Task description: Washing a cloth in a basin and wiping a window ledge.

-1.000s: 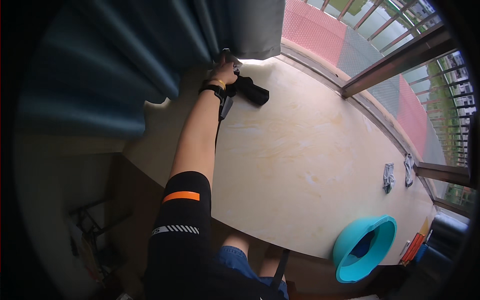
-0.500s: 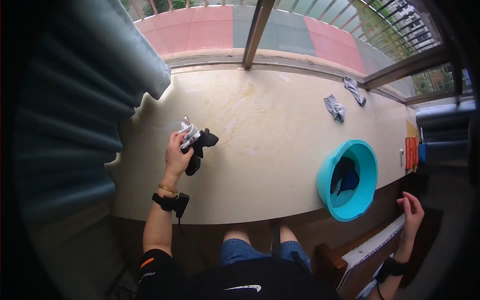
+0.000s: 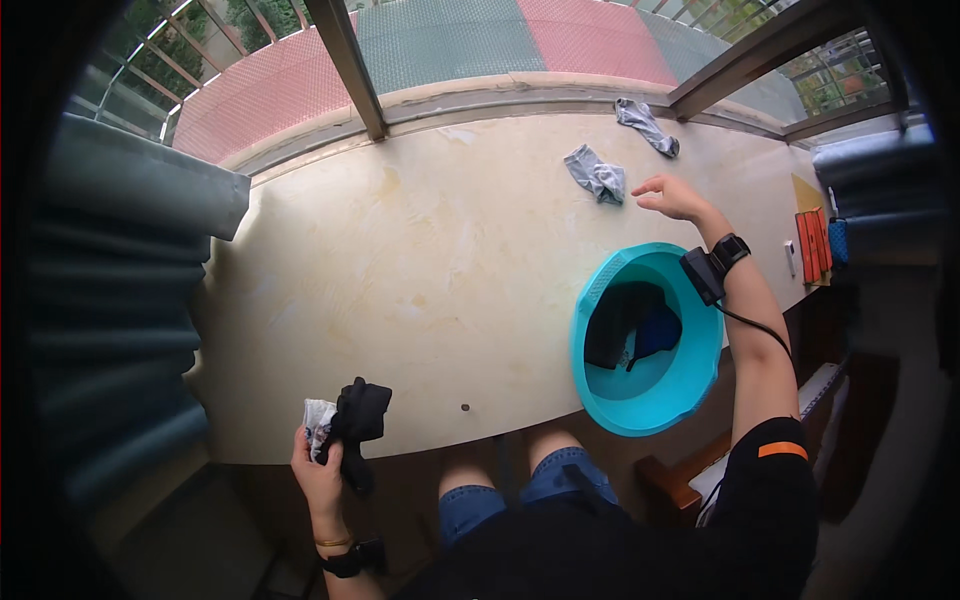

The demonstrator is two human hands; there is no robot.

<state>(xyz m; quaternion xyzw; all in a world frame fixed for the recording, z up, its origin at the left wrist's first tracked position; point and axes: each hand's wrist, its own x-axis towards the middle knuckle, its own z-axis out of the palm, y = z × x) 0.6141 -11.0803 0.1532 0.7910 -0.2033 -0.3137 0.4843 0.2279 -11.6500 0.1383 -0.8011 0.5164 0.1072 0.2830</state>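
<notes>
At the bench's (image 3: 330, 270) near-left corner our left hand (image 3: 318, 478) grips white cloth (image 3: 317, 422) plus black cloth (image 3: 362, 410), best bunched snug; right hand (image 3: 677, 198), empty, uncurled, just beside a grey sock (image 3: 597, 177)

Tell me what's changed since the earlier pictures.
The left hand carried the black and white fabric bundle from beside the blue curtain to the pale table's near edge; the right hand came over it, near two grey fabric socks. Socks and round turquoise plastic basin stayed put.
</notes>
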